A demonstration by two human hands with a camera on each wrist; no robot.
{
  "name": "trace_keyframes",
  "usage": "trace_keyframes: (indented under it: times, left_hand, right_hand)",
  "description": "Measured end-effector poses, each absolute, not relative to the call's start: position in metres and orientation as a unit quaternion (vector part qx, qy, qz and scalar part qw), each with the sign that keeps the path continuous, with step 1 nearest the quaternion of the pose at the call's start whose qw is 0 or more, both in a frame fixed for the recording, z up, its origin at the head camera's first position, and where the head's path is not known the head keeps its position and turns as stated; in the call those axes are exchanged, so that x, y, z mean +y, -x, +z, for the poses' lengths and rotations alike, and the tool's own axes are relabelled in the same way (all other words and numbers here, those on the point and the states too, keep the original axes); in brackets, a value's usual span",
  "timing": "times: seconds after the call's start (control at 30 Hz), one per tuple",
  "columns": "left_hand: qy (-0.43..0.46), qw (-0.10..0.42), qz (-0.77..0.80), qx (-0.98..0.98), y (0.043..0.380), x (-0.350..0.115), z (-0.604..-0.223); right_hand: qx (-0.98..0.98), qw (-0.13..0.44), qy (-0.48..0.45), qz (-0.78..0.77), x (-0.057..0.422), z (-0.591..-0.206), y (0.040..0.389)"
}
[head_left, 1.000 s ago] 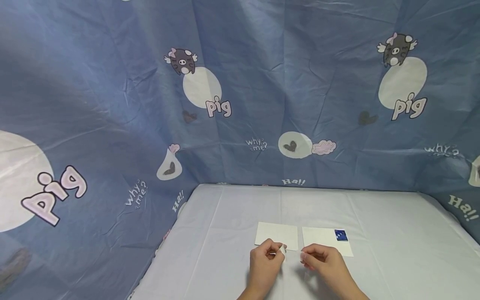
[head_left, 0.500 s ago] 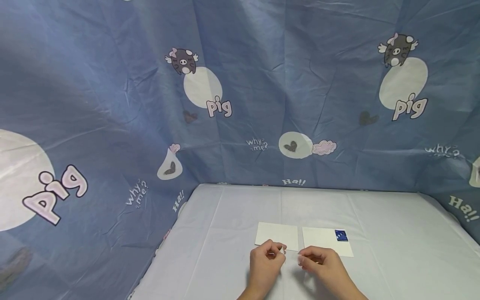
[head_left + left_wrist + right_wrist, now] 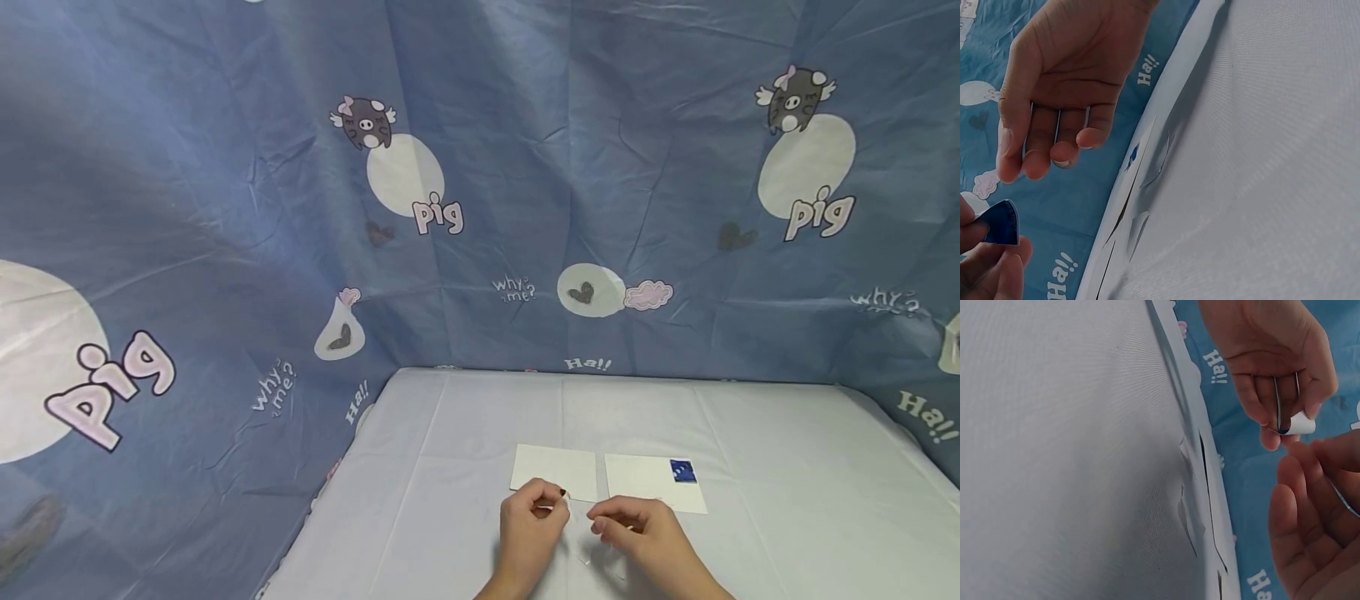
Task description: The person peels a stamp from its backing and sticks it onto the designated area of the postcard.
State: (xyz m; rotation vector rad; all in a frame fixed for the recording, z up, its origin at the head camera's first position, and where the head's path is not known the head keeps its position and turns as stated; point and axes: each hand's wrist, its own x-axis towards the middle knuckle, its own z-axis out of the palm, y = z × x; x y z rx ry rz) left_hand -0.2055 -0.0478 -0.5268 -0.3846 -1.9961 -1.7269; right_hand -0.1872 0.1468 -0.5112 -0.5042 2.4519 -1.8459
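Observation:
My left hand (image 3: pixel 528 521) pinches a small blue sticker (image 3: pixel 1002 224), curved, with a white back that shows in the right wrist view. My right hand (image 3: pixel 637 525) is just to its right, fingers loosely bent, with nothing seen between them; its fingertips (image 3: pixel 1007 169) are a short gap from the sticker. Both hands are raised over the table, in front of two white cards. The left card (image 3: pixel 555 468) is blank and partly behind my left hand. The right card (image 3: pixel 637 473) has a blue stamp-like sticker (image 3: pixel 682 471) in its upper right corner.
Small white paper scraps lie on the white-covered table (image 3: pixel 450 433) below the hands, one scrap (image 3: pixel 585 560) between them and another scrap (image 3: pixel 1139 232) seen in the left wrist view. A blue curtain (image 3: pixel 487 208) printed with pigs and words hangs behind and at the sides.
The white paper bit at my right fingertips has left them, and a further scrap shows on the table. My right hand has shifted slightly left, towards the left hand, which stays nearly still.

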Motion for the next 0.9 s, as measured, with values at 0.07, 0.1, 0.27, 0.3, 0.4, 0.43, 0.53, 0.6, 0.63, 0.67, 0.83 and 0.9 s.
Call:
trace_keyframes:
  times: [0.07,0.1,0.27,0.3,0.4,0.43,0.53,0.6,0.63,0.67,0.83,0.9]
  left_hand:
    - [0.143,0.233,-0.629,-0.728,0.2053,-0.0478,-0.5266]
    - [0.144,0.232,-0.629,-0.728,0.2049,-0.0478,-0.5260]
    - [0.148,0.219,-0.628,-0.732,0.2024,-0.0468,-0.5222]
    - [0.149,0.215,-0.628,-0.733,0.2020,-0.0465,-0.5217]
    - [0.155,0.202,-0.630,-0.733,0.2017,-0.0457,-0.5217]
    - [0.155,0.196,-0.631,-0.734,0.2017,-0.0455,-0.5221]
    - [0.158,0.187,-0.629,-0.738,0.2013,-0.0453,-0.5225]
    - [0.160,0.185,-0.624,-0.742,0.2011,-0.0459,-0.5226]
    - [0.164,0.185,-0.622,-0.743,0.2010,-0.0464,-0.5223]
    - [0.171,0.184,-0.622,-0.742,0.2010,-0.0469,-0.5222]
    - [0.203,0.166,-0.625,-0.736,0.2013,-0.0497,-0.5226]
    - [0.208,0.156,-0.626,-0.735,0.2015,-0.0504,-0.5229]
  right_hand:
    - [0.789,0.009,0.161,-0.592,0.1467,-0.5110,0.1868]
    - [0.790,0.006,0.161,-0.591,0.1465,-0.5108,0.1864]
    - [0.794,-0.036,0.162,-0.585,0.1442,-0.5079,0.1846]
    - [0.795,-0.046,0.161,-0.584,0.1438,-0.5075,0.1845]
    - [0.792,-0.071,0.162,-0.584,0.1430,-0.5068,0.1843]
    - [0.792,-0.077,0.164,-0.584,0.1428,-0.5067,0.1842]
    - [0.791,-0.085,0.171,-0.582,0.1424,-0.5067,0.1837]
    - [0.792,-0.085,0.174,-0.578,0.1422,-0.5068,0.1836]
    - [0.794,-0.085,0.176,-0.576,0.1422,-0.5070,0.1834]
    - [0.795,-0.085,0.177,-0.574,0.1421,-0.5072,0.1835]
    - [0.800,-0.082,0.172,-0.569,0.1422,-0.5078,0.1836]
    - [0.800,-0.078,0.166,-0.572,0.1421,-0.5076,0.1837]
